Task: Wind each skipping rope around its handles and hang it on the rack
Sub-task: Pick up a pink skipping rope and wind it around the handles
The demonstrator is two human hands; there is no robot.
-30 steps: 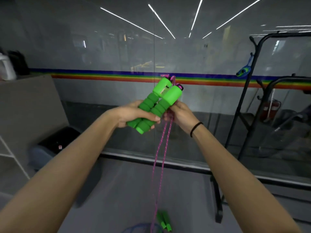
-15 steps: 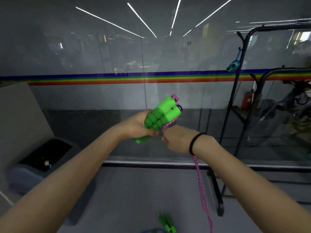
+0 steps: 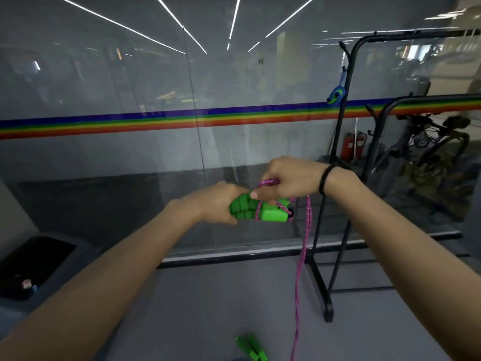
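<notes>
Though gripped, green handles [image 3: 256, 211] level, caps rightward.

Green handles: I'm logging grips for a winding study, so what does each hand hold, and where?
Left hand grips the paired green handles by their ribbed ends; right hand pinches the pink rope just above them.

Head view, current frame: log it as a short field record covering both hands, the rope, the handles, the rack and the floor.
left hand: grips the paired green handles, held roughly level
right hand: pinches the pink rope above the handles
rope: one turn crosses the handles; the rest hangs toward the floor
rack: black, to the right; a blue and green bundle hangs on it
floor: another green handle pair lies there
</notes>
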